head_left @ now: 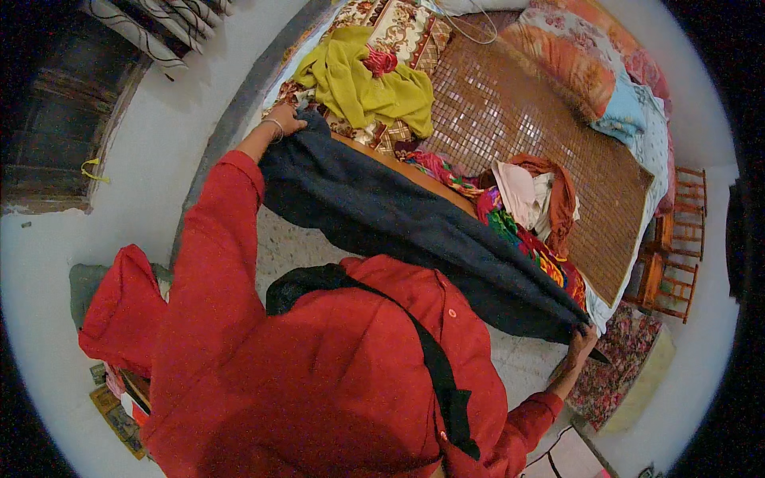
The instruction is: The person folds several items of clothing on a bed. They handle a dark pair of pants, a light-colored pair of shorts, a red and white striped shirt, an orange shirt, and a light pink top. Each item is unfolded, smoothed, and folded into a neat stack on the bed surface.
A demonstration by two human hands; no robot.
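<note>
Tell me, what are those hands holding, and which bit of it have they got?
A long dark cloth, stretched out between them: the left hand grips one end and the right hand grips the other.

Here's my left arm (215,219), reaching out long and nearly straight to the left end of the dark cloth (398,215), red sleeve ending short of the wrist, left hand (285,121) gripping right at that corner, fingers curled! Over on my right, the bare forearm (564,379) angles up from its cuff to the cloth's right end, right hand (584,341) clasped there. Hands wide apart, torso (319,382) on the cloth's near side.
</note>
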